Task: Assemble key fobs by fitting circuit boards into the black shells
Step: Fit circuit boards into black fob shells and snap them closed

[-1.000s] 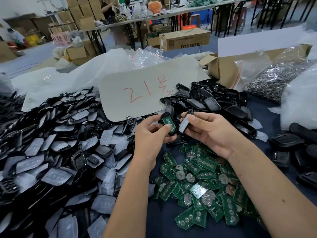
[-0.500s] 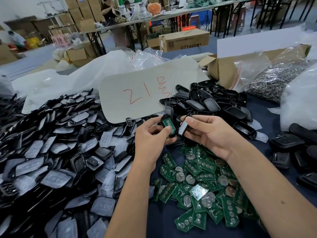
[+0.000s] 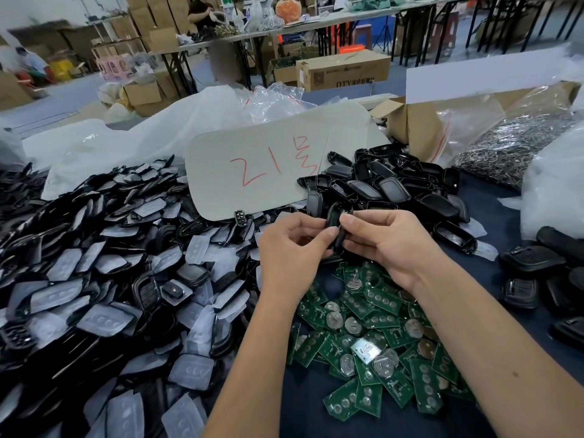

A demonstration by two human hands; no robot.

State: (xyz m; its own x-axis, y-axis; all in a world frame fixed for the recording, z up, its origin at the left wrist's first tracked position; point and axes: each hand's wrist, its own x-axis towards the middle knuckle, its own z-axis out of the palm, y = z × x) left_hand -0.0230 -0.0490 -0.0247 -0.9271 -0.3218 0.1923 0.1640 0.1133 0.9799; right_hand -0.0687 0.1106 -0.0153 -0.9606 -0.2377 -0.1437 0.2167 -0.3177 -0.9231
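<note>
Both hands, left hand [image 3: 292, 248] and right hand [image 3: 384, 245], are pinching one shell [image 3: 335, 227] between them, above the boards [image 3: 373, 330]. Uneven pressing could be leaving it half-closed.

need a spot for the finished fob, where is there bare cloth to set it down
Bare blue cloth shows right of the right hand, between the green boards, the empty shells and the black parts at the right edge. A smaller patch lies between the forearms. The left is crowded with film-covered shells.
</note>
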